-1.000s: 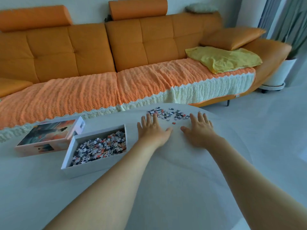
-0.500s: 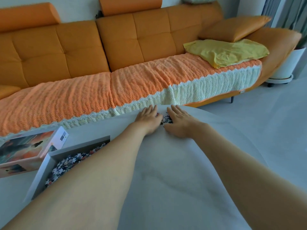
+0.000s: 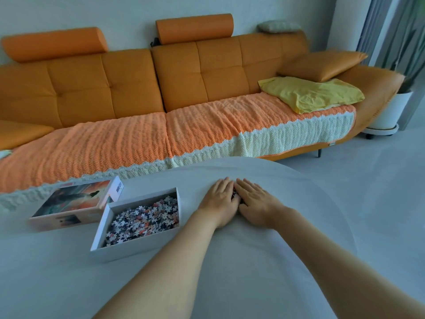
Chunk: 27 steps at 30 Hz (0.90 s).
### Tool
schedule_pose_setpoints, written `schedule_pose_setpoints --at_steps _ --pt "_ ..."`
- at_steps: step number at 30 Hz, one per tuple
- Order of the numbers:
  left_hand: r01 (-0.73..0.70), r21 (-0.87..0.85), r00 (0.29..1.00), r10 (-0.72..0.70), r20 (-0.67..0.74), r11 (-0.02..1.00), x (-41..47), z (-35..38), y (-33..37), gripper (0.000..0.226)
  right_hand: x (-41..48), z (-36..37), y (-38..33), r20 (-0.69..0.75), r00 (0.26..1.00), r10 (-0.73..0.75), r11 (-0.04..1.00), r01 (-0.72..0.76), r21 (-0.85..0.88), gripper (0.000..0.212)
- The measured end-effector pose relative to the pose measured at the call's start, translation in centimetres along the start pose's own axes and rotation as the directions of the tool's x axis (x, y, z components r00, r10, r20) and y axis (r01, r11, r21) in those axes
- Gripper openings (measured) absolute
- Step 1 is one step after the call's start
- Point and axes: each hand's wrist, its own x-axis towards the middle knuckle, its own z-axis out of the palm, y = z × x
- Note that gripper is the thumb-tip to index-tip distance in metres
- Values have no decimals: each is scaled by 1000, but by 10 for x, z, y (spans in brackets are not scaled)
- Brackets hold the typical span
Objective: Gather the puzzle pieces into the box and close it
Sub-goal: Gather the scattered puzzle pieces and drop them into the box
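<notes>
An open white box (image 3: 101, 233) sits on the pale table, holding a heap of small puzzle pieces (image 3: 145, 219). Its lid (image 3: 71, 203), printed with an orange picture, lies just left of it. My left hand (image 3: 219, 201) and my right hand (image 3: 254, 203) lie side by side on the table right of the box, fingers straight and pointing away from me. They cup a small clump of loose pieces (image 3: 236, 198), of which only a dark sliver shows in the gap between the hands.
The round table (image 3: 287, 261) curves away on the right, with grey floor beyond its edge. An orange sofa (image 3: 184, 88) with a knitted throw runs along the far side. A white plant pot (image 3: 388, 111) stands at the far right.
My hands reached out past the scattered pieces, closed together over them and have drawn them back towards me and the box. The loose scatter is now hidden under my hands.
</notes>
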Motion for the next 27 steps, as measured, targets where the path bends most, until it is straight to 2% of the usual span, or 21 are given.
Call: schedule_pose_setpoints --at_steps 4,10,15,17,21,27 --pt "-38 20 999 39 -30 999 -58 6 2 58 -43 13 -32 5 1000 -13 1000 13 -25 62" --pt "-80 60 983 89 -161 995 -143 15 -9 57 -97 29 -86 25 999 -45 998 46 -35 60" --pt "-105 25 973 108 -206 994 -204 14 -26 56 -123 46 -129 18 996 -85 995 86 -49 60" --pt "-106 8 972 105 -210 994 -226 13 -38 57 -130 52 -148 19 994 -106 993 107 -55 66" --pt "-85 3 972 84 -220 996 -262 5 -69 58 -132 64 -186 25 986 -165 985 166 -51 90" --pt "-28 -74 981 13 -195 997 -289 -11 -108 61 -116 76 -229 49 972 -229 972 231 -42 94"
